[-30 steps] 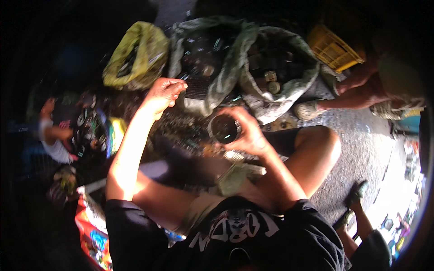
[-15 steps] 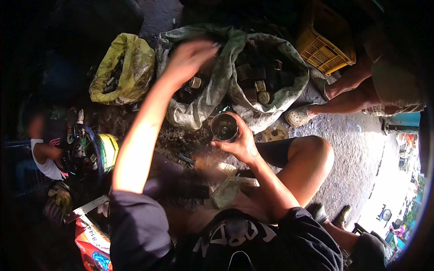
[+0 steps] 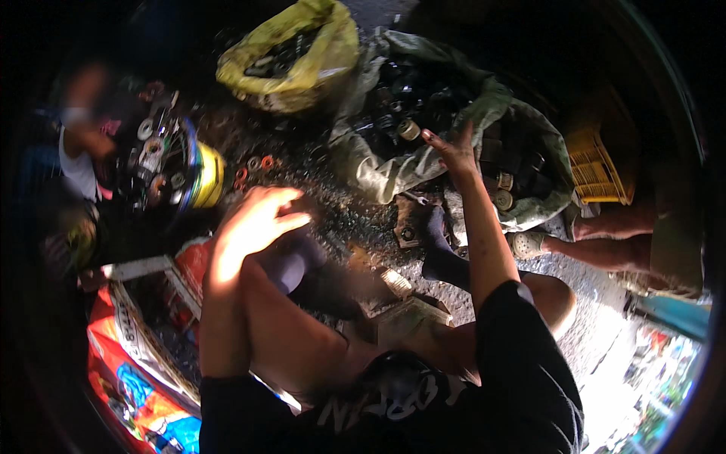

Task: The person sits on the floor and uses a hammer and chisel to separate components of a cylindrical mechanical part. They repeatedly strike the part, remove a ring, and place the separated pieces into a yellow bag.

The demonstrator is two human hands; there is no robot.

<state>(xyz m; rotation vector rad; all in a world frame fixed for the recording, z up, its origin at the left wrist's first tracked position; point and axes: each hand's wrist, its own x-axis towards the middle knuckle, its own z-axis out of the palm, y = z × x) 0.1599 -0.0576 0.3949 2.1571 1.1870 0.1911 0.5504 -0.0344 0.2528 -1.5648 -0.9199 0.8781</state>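
Right hand (image 3: 451,153) reaches, grip apart and empty, over a grey sack (image 3: 393,163) of metal parts (image 3: 409,129). Left hand (image 3: 257,219) hovers nearer, grip loose and empty.

Grey-green sack (image 3: 393,170) looks like coarse woven cloth, matt and crumpled, full of dull, grimy metal parts (image 3: 412,129). Yellow bag (image 3: 302,53) is thin crinkly plastic with a bit of sheen. Yellow crate (image 3: 597,170) is hard moulded plastic. Ground (image 3: 582,333) is rough and gritty.

Dim, harsh sunlit patches; black fisheye rim; left edge perhaps motion-blurred.
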